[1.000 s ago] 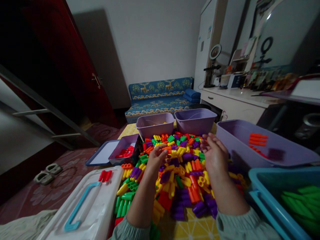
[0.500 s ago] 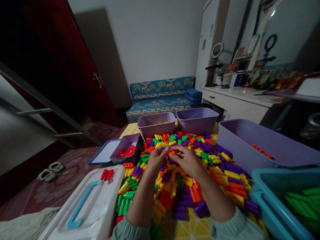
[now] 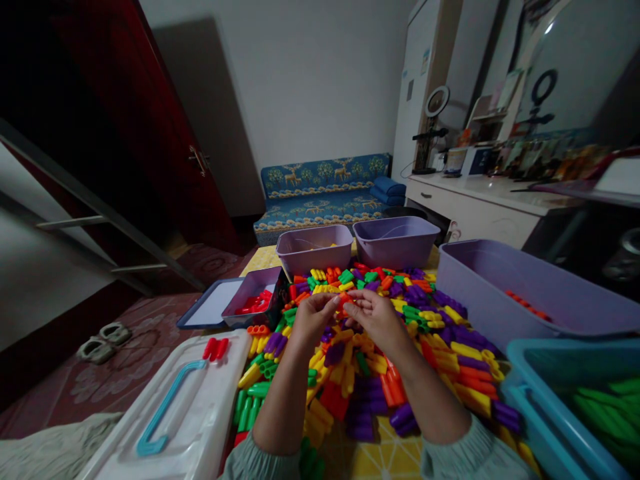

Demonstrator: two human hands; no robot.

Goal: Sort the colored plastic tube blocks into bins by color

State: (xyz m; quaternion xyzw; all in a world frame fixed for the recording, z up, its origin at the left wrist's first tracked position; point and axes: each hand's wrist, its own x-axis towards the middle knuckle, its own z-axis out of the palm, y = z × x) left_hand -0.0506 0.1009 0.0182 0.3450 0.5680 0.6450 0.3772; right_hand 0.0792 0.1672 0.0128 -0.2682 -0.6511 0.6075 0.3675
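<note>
Between my two hands, over the middle of the heap, is an orange plastic building block [image 3: 343, 305]. My left hand [image 3: 316, 319] pinches it from the left with thumb and fingers. On the other side my right hand [image 3: 371, 315] grips it with bent fingers, which hide part of it. Beneath and around both hands spread loose tube-shaped plastic blocks [image 3: 345, 363] in yellow, purple, green, orange and red.
Purple bins [image 3: 314, 250] stand behind the heap, with a larger purple bin [image 3: 550, 293] at right. A blue bin [image 3: 540, 400] holds green blocks. Left are a small box [image 3: 250, 283] with red blocks and a white lid [image 3: 195, 400] bearing a red block.
Both hands stay over the heap. The right hand's fingers have shifted on the orange block, and more of it shows between the hands. The view has moved very slightly.
</note>
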